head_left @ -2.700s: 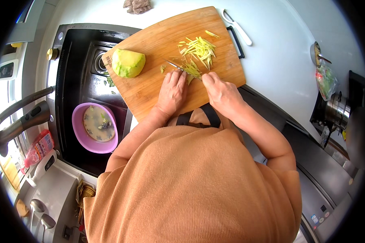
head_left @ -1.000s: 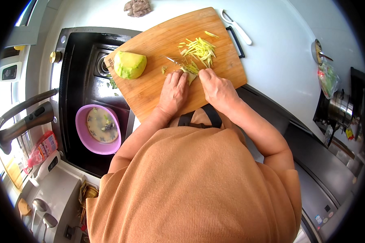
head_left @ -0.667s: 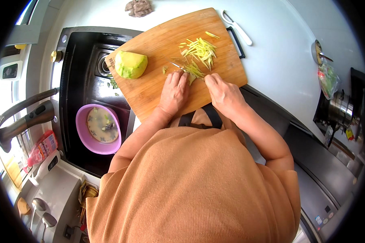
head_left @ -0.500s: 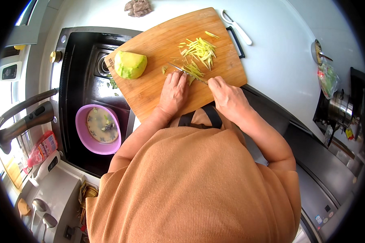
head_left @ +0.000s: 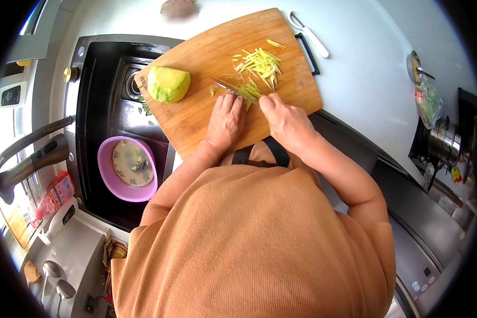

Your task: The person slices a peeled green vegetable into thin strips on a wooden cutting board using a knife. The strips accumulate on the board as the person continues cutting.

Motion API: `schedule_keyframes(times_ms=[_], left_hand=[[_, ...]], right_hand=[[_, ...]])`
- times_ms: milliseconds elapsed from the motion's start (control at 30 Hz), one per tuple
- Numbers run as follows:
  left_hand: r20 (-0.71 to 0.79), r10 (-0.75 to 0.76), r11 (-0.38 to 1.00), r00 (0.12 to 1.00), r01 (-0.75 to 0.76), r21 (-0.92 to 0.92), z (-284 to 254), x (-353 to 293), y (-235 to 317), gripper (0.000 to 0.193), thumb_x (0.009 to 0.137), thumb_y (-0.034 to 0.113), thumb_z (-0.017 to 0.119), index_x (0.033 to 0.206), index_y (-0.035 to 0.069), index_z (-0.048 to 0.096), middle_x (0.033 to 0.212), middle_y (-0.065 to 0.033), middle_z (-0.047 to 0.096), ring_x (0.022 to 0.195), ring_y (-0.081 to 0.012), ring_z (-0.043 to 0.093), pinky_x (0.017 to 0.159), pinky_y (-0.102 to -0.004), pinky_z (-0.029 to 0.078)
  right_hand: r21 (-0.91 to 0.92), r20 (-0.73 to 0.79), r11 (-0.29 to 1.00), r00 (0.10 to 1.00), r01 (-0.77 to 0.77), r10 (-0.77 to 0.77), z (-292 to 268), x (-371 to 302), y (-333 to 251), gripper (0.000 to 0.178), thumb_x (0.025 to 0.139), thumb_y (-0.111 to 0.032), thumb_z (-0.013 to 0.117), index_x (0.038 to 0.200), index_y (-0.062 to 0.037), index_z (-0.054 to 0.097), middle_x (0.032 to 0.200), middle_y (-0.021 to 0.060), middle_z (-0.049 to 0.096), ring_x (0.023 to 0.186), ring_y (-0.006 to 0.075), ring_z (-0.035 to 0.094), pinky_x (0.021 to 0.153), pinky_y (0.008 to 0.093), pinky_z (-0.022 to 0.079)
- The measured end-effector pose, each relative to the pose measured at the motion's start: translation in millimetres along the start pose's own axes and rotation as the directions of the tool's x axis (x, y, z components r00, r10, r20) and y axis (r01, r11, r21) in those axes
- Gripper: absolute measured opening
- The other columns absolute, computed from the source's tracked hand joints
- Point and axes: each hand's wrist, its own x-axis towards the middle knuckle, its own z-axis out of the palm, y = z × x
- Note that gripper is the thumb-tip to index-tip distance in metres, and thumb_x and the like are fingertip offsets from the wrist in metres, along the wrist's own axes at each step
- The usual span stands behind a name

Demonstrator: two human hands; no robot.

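Observation:
My right hand (head_left: 290, 125) is closed around the handle of a kitchen knife (head_left: 226, 86), its blade angled across the wooden cutting board (head_left: 196, 124). Just below the blade, my left hand (head_left: 225, 123) has its fingers together, bent down on some vegetable slices that they mostly hide. Thin yellow-green strips (head_left: 250, 89) lie along the blade's far side. Beyond them sits a loose heap of vegetable shreds (head_left: 261, 64). A peeled, cut chunk of pale green vegetable (head_left: 168, 86) rests on the board's left part.
Left of the board is a dark sink (head_left: 98, 116) with a purple basin (head_left: 105, 175) of cloudy water in it. A white-handled peeler (head_left: 314, 40) lies past the board's black handle (head_left: 308, 55). A bagged green vegetable (head_left: 429, 103) and a metal pot (head_left: 446, 143) stand far right.
The knife and my right hand have shifted left, so the blade tip reaches further past my left fingers. My left hand stays nearly in place.

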Motion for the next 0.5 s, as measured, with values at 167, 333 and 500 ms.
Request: schedule_keyframes(times_ms=[167, 333, 500], left_hand=[[-0.061, 0.020, 1.000, 0.998, -0.021, -0.002, 0, 2, 2, 0.026, 0.075, 0.000, 0.061, 0.100, -0.003, 0.058, 0.103, -0.0176, 0.055, 0.090, -0.0324, 0.050, 0.080, -0.0391, 0.043], [-0.046, 0.006, 1.000, 0.999, -0.005, 0.018, 2, 0, 1, 0.030, 0.075, -0.001, 0.062, 0.105, -0.003, 0.057, 0.105, -0.0184, 0.055, 0.094, -0.0335, 0.052, 0.084, -0.0396, 0.044], [-0.080, 0.008, 1.000, 0.997, -0.007, 0.014, 0, 1, 4, 0.033, 0.076, 0.000, 0.063, 0.109, -0.004, 0.056, 0.106, -0.0187, 0.055, 0.098, -0.0346, 0.052, 0.088, -0.0397, 0.045]], right_hand=[[-0.024, -0.046, 1.000, 0.999, -0.009, 0.008, 11, 5, -4, 0.021, 0.081, 0.002, 0.053, 0.099, -0.0022, 0.043, 0.090, 0.0174, 0.056, 0.068, 0.0340, 0.066, 0.057, 0.0427, 0.056], [0.002, -0.109, 1.000, 0.994, -0.030, 0.030, 15, 8, -6, 0.021, 0.082, 0.002, 0.053, 0.100, -0.0027, 0.044, 0.090, 0.0174, 0.056, 0.070, 0.0348, 0.065, 0.059, 0.0423, 0.055], [0.102, -0.216, 0.993, 0.973, -0.058, 0.079, 26, 6, 8, 0.023, 0.081, 0.002, 0.052, 0.103, -0.0020, 0.044, 0.091, 0.0172, 0.056, 0.074, 0.0371, 0.064, 0.061, 0.0438, 0.054]])
